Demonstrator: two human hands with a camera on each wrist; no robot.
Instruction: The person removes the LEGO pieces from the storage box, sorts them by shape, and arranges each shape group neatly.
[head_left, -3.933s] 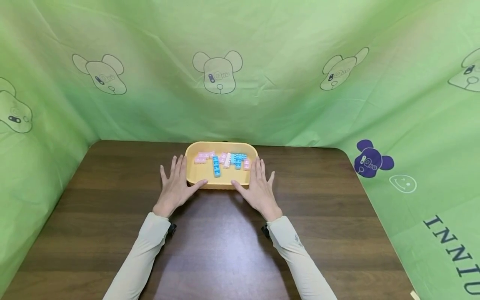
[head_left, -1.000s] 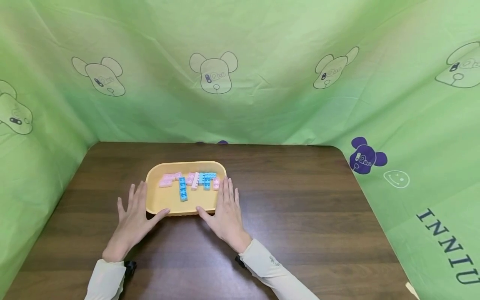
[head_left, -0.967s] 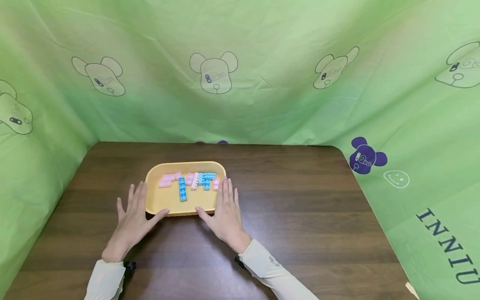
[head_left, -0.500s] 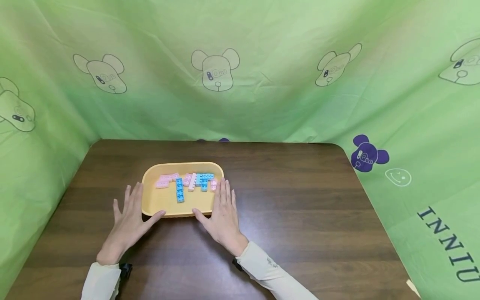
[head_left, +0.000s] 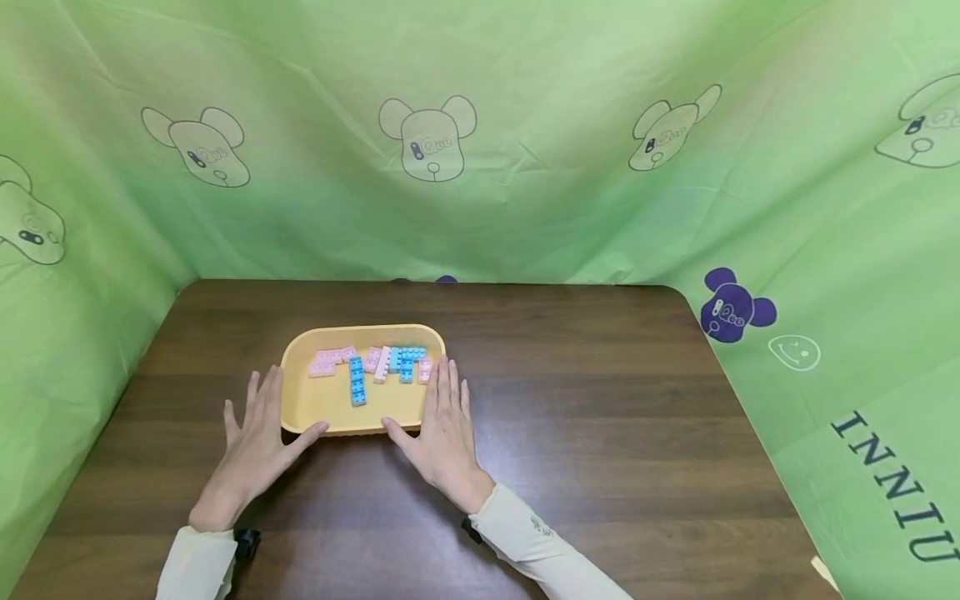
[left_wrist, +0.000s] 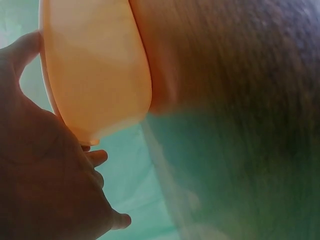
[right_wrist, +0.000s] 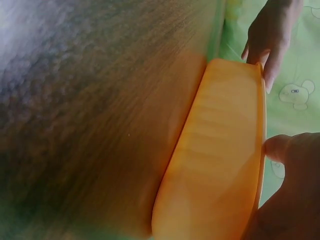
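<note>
Brown table (head_left: 637, 450); bricks (head_left: 382, 365) inside tray (head_left: 393, 406), head view only.

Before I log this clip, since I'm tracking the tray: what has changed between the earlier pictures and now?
The yellow tray has moved from the far edge of the table toward the person and to their left, along with the left hand and right hand. Both hands stay against it; nothing was newly grasped or released. The pink and blue bricks inside keep their arrangement.
</note>
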